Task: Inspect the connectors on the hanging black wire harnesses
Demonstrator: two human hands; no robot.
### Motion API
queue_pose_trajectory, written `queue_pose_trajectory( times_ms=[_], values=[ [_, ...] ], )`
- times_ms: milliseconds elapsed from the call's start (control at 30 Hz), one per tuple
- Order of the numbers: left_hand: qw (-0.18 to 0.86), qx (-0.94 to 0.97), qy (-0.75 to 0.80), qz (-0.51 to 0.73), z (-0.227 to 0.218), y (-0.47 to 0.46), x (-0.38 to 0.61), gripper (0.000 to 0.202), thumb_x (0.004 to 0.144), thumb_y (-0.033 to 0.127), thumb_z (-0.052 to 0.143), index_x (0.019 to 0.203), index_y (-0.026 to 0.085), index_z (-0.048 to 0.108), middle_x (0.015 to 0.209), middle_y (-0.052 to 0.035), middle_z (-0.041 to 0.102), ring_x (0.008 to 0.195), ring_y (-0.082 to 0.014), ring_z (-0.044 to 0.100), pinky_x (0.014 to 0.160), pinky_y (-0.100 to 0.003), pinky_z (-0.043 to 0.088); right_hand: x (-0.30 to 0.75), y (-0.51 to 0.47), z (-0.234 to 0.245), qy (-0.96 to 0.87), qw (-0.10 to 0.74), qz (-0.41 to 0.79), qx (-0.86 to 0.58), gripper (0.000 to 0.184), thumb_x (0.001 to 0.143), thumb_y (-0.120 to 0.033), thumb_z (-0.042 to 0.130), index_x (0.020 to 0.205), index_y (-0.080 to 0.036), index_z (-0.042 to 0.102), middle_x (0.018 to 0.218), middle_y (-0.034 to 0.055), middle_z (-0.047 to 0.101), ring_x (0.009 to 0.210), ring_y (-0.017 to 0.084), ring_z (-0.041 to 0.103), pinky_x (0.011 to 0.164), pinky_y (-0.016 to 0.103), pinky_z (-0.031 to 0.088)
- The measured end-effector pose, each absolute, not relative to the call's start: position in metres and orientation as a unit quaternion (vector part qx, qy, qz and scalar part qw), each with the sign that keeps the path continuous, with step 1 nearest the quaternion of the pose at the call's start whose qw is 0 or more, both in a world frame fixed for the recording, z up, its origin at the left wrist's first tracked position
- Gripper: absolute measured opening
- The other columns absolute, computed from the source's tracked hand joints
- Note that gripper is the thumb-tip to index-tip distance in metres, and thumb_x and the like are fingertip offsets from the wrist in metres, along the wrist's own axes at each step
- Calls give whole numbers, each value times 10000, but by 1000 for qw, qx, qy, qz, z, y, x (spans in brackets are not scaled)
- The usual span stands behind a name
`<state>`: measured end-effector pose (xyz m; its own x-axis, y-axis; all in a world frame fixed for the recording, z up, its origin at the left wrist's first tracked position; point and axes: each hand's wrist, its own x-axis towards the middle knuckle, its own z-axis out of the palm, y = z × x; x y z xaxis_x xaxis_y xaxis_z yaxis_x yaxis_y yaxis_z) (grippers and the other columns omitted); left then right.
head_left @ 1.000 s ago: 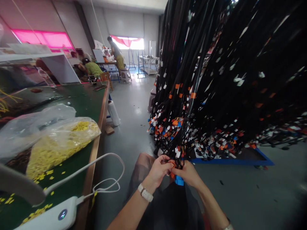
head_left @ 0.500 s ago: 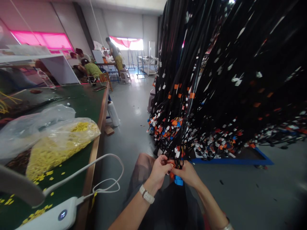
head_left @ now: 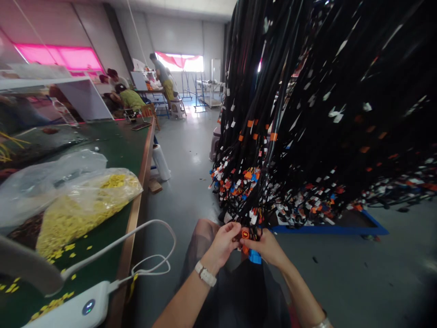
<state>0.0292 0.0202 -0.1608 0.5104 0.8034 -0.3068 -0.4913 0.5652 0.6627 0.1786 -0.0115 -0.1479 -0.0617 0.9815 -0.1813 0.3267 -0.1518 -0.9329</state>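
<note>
I hold a small orange connector (head_left: pixel 245 234), its face, yellow at the centre, turned toward me, just above a bright blue connector (head_left: pixel 254 256)

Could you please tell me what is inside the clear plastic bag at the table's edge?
The bag holds many small yellow pieces, brightest toward its right end. The top layer covers whatever lies deeper, so that cannot be seen.

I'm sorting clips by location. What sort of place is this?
Probably a wiring workshop or factory floor: a dense mass of black cables hangs with coloured connectors at the ends, a bag of small yellow pieces lies on a green-topped workbench, and several people are farther back.
</note>
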Motion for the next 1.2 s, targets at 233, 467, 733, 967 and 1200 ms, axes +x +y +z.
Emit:
queue_pose_trajectory(
  times_ms=[233,467,733,967,1200],
  values=[
    [824,315,331,336,-146,35,6,225,598,169,629,796,163,523,775,-30,608,682,-135,567,614,-270,473,173,-6,-142,-487,405,612,-474,437,632,-324,732,1009,-120,646,802,55,699,711,175,630,696,310,489],
    [651,508,448,344,-147,45,1,46,594,140,547,593,133,593,600,-13,568,571,-106,496,551,-204,388,172,-5,-145,-346,446,678,-472,263,717,-354,677,854,-130,687,810,74,700,739,167,636,707,270,479],
    [508,565,476,443,-146,45,5,84,691,167,543,724,169,620,720,-19,624,690,-133,552,643,-215,407,171,1,-145,-224,463,723,-460,197,720,-305,677,795,-123,670,724,56,700,632,139,645,636,236,494],
    [674,523,357,381,-125,37,6,271,734,353,614,889,131,604,692,-19,574,593,-100,501,576,-205,405,164,6,-140,-91,486,771,-401,149,750,-280,622,776,-134,627,669,43,686,580,135,635,546,224,481],
    [508,614,381,469,-114,27,10,243,703,280,667,930,198,644,895,-48,581,793,-148,519,712,-232,405,157,17,-141,-53,506,773,-379,124,800,-235,545,712,-162,594,582,4,633,441,100,556,388,192,404]
  ],
)
